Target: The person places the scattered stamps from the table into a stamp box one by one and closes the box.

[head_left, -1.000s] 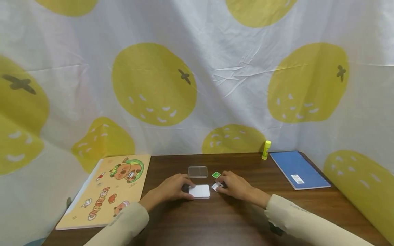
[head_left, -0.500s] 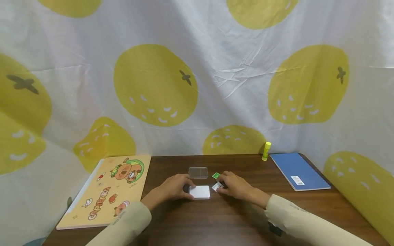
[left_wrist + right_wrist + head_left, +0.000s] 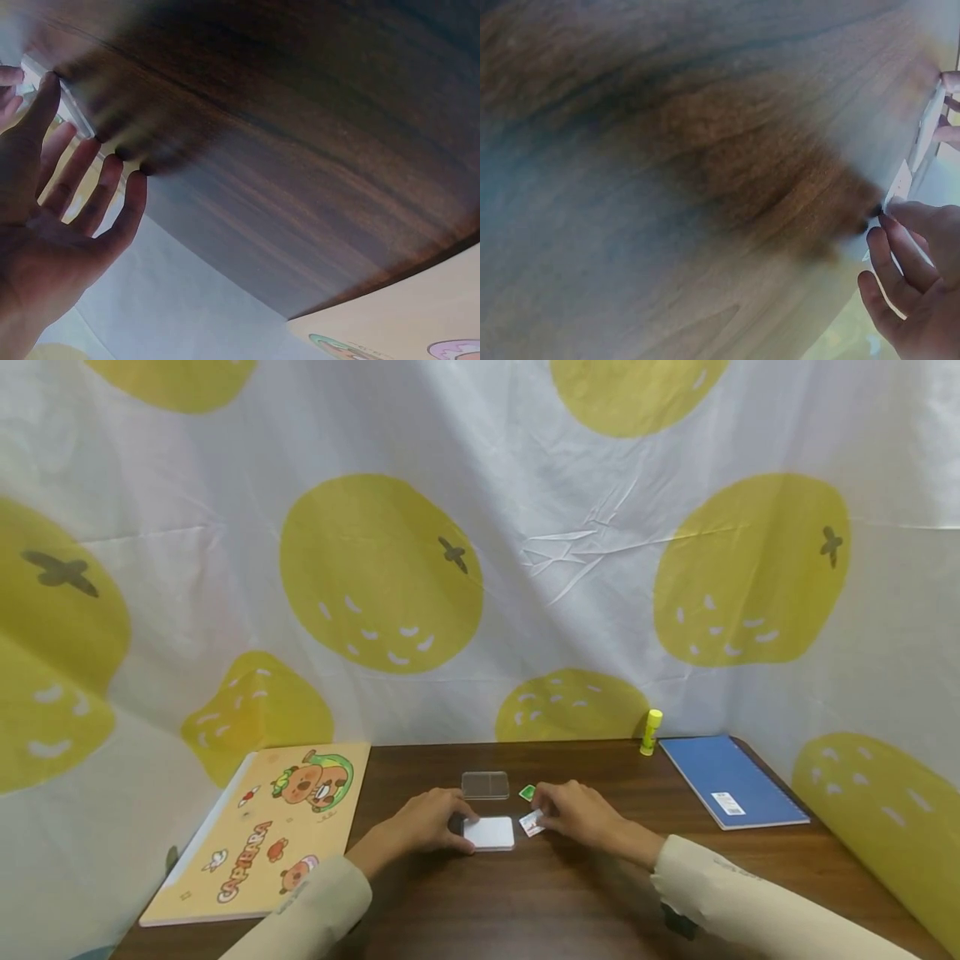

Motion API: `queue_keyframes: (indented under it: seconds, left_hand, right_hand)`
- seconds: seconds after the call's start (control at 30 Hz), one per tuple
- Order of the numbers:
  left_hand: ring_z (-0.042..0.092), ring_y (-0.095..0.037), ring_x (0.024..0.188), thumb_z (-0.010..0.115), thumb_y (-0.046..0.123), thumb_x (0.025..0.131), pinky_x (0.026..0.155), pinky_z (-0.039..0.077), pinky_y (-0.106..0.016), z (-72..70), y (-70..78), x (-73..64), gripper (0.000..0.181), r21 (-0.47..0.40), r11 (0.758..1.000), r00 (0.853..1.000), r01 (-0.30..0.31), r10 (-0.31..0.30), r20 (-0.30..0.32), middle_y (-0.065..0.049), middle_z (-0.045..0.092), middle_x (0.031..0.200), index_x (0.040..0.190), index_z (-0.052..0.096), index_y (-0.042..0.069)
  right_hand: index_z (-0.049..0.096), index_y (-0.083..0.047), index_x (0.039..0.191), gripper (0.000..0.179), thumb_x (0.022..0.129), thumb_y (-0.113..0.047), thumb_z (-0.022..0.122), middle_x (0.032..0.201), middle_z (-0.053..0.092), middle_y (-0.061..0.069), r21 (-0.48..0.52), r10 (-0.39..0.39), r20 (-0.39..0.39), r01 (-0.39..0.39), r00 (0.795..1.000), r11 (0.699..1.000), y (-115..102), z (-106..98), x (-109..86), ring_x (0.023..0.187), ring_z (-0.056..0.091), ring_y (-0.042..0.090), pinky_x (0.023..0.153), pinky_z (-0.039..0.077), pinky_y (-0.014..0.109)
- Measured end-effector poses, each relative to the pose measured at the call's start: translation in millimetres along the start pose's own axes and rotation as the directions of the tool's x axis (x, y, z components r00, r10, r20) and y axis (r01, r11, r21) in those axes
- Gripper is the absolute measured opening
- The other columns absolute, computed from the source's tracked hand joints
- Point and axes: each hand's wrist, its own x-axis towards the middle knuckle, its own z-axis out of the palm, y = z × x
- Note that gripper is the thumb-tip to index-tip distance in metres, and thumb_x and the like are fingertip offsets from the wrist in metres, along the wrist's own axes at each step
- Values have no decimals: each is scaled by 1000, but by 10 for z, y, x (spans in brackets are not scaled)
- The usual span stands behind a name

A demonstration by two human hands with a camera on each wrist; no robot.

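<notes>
In the head view my left hand (image 3: 432,821) grips the left end of a white stack of cards (image 3: 491,832), its thumb at the near edge and fingers at the far side. That stack shows as a thin white strip (image 3: 75,112) beyond the thumb in the left wrist view. My right hand (image 3: 577,814) pinches a small picture card (image 3: 531,823) by its right side, just right of the stack. The right wrist view shows the thumb against this card (image 3: 900,182). Close beyond the right fingertips lies a small green card (image 3: 527,792), partly covered by them.
A clear plastic case (image 3: 485,785) lies behind the white stack. At the left is a large capybara-print pad (image 3: 258,835). A yellow glue stick (image 3: 651,732) stands at the back right beside a blue notebook (image 3: 731,777). A fruit-print curtain (image 3: 525,610) hangs behind the table.
My right fingers have shifted on the picture card, which has turned slightly and shows more of its face. The left hand and the white stack stay in place.
</notes>
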Motion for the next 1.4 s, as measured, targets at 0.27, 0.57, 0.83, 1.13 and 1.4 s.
queue_keyframes:
  seconds: [0.27,0.57,0.83,1.13,1.4]
  left_hand:
    - [64,-16,96,91,39,79,82,54,-37,7,-10,6,44,1,1000,1000,-13,13,-7,1,70,111,113,81,13]
    - [63,-16,95,91,40,79,82,52,-36,18,-43,8,45,3,1000,1000,-3,3,-9,1,70,110,113,81,13]
    - [65,-17,100,91,41,79,86,54,-38,33,-50,-1,45,-3,1000,1000,-1,1,-5,1,71,112,113,81,13]
    - [66,-20,106,90,41,80,90,55,-42,36,-41,0,45,12,1000,1000,17,-17,-9,-1,71,115,114,81,14]
    - [67,-21,106,91,43,79,88,55,-42,54,-44,12,45,14,1000,1000,8,-7,-31,-1,72,115,112,81,14]
  right_hand:
    - [69,-16,90,16,86,-11,84,79,73,-9,31,9,7,-9,1000,999,27,-35,6,72,64,1,65,54,29]
    - [69,-17,88,14,88,-13,82,77,72,-12,35,-9,2,9,1000,999,28,-56,37,69,61,-3,63,52,26]
    - [70,-19,87,14,90,-12,81,78,73,-10,31,-22,-21,22,1000,999,20,-114,62,70,63,-2,63,53,24]
    - [70,-17,88,13,90,-12,81,79,76,-9,79,-46,-14,47,999,996,-49,-164,145,71,68,0,63,54,24]
    - [71,-14,91,11,90,-10,81,79,77,-5,130,-58,2,57,998,990,-170,-184,229,68,68,2,60,52,22]
